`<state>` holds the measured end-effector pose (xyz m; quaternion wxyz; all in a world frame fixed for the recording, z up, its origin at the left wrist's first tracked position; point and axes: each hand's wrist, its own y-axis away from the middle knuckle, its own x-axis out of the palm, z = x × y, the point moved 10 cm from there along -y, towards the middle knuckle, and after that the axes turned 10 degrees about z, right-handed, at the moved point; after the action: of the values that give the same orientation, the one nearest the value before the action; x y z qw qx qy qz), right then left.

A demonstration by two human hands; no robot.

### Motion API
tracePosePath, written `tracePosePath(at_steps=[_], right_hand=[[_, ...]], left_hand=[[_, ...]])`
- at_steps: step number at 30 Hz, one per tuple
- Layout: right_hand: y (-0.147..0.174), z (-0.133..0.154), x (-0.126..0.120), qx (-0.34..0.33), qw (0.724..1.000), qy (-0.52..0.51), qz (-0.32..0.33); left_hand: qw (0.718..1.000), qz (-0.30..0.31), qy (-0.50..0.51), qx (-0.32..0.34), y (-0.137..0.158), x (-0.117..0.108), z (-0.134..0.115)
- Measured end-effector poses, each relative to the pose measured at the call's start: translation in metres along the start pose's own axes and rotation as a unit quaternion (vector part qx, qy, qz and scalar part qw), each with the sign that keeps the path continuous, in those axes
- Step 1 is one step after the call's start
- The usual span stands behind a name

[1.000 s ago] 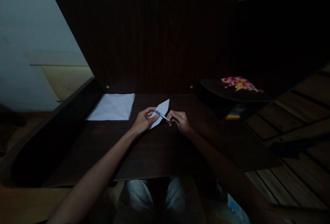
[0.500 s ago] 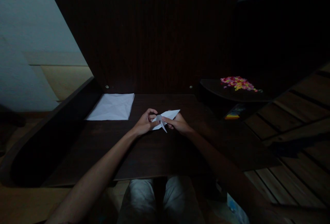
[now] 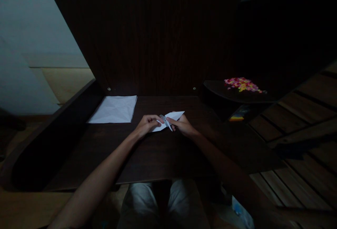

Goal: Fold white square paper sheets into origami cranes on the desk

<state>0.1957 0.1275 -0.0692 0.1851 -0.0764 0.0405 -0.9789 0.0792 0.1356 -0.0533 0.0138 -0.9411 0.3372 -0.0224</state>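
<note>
Folded white paper (image 3: 165,120) tapers to a point.

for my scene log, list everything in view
desk: one, dark brown, centre
back panel: one, dark, behind desk
corner shelf: one, dark, right
folded paper: one, white, centre
paper stack: one, white, back left
small pieces: many, multicoloured, on shelf
unclear object: one, yellow, under shelf
screw caps: two, pale, back panel
wall: one, bluish, left
wall patch: one, beige, left
wooden slats: several, brown, right
second object: one, blue-white, lower right
trousers: one pair, grey, below desk
forearms: two, bare, over desk
left grip: one, bare, on folded paper
right grip: one, bare, on folded paper
</note>
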Motion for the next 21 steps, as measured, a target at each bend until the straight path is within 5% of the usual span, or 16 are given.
tracePosePath(at_steps=[21], right_hand=[[0.001, -0.007, 0.003, 0.030, 0.995, -0.086, 0.035]], left_hand=[[0.997, 0.031, -0.061, -0.023, 0.003, 0.006, 0.000]])
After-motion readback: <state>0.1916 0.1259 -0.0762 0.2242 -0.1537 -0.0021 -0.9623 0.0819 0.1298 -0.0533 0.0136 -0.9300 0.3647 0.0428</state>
